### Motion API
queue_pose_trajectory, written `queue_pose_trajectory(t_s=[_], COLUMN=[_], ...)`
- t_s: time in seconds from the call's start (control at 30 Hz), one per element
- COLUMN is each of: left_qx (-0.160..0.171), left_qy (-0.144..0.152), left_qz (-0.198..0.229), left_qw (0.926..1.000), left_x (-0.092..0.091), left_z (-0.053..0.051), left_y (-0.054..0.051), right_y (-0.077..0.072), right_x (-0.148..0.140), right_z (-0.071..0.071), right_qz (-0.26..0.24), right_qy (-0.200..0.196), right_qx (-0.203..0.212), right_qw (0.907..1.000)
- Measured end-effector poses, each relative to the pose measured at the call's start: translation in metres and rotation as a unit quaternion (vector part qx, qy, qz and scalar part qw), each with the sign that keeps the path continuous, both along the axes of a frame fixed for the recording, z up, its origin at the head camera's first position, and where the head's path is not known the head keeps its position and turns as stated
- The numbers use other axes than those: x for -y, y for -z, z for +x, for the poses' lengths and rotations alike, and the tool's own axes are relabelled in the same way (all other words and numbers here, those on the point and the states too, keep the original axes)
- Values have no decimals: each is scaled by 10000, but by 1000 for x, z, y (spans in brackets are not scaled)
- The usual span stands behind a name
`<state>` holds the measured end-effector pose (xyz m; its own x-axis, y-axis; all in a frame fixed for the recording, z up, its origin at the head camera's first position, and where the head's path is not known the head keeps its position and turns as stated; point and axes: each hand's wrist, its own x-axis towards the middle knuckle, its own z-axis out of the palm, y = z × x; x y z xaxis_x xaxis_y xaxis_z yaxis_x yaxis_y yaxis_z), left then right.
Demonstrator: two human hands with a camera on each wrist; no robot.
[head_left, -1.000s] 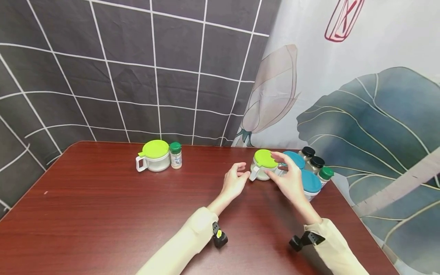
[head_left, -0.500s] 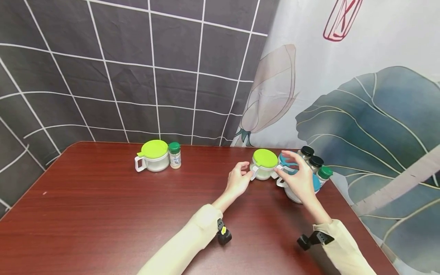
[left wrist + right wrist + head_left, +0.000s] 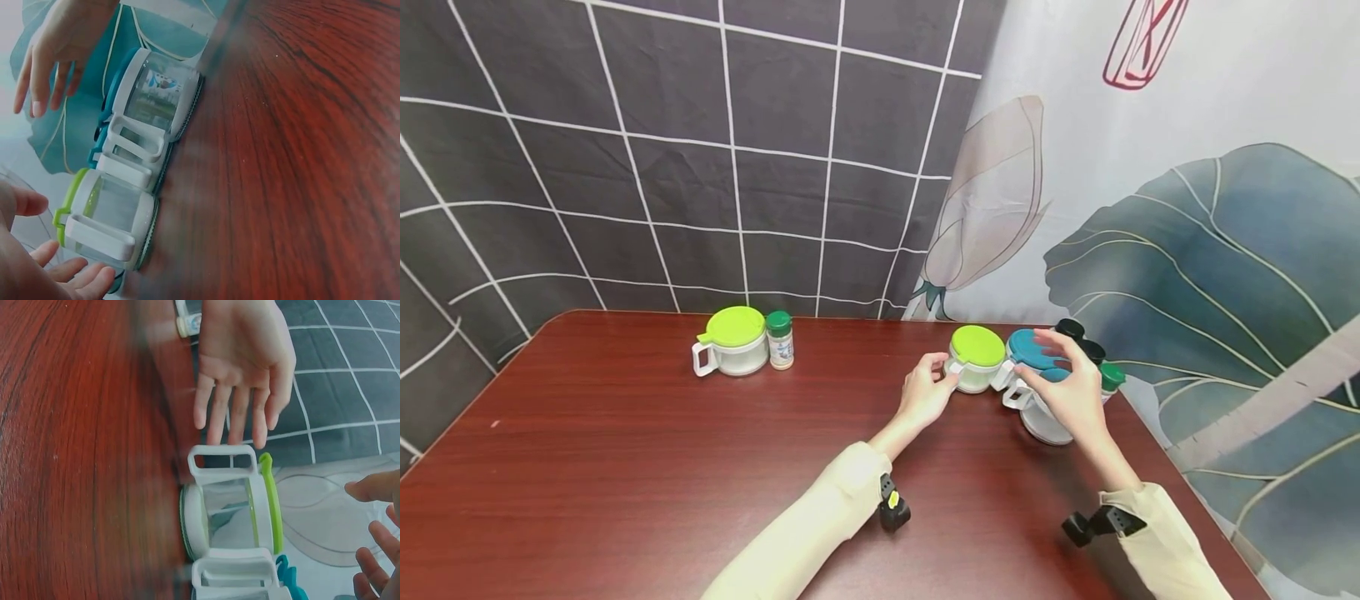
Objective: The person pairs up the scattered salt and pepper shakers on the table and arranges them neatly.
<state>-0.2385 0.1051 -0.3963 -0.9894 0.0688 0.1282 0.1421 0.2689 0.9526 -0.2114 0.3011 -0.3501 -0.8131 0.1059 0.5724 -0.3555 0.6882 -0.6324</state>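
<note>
Fingers are spread; left hand [image 3: 927,392] beside the rightmost green-lidded jar [image 3: 976,348], contact hard to tell; right hand [image 3: 1072,389], empty, above the nearer blue-lidded jar [image 3: 1043,421]; a sideways nudge could knock either into neighbours.

Head view looks forward, down — nearer wrist views share one lime-lidded jar [image 3: 977,360].

1. Left hand [image 3: 925,395]: bare. Left sleeve [image 3: 805,525] just behind it: plain cream, long, wrinkled near its end.
2. Left wrist unit [image 3: 894,515], between hand and sleeve: black, angular, blocky end, yellow mark [image 3: 893,500].
3. Right hand [image 3: 1070,393]: bare. Right sleeve [image 3: 1172,542] behind it: matching cream.
4. Right wrist unit [image 3: 1112,522], behind that hand: also black, blocky; fine detail too small to read.
</note>
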Motion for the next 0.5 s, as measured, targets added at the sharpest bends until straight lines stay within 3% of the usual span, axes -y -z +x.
queue_pose_trajectory(t_s=[0.5], left_qx=[28], left_qy=[-15], left_qz=[-84], left_qw=[10000], left_x=[-5], left_z=[-4], left_y=[1], right_y=[-1], right_x=[-19], right_z=[4], right_qz=[-295], right_qy=[318], right_qx=[73], right_qw=[9990])
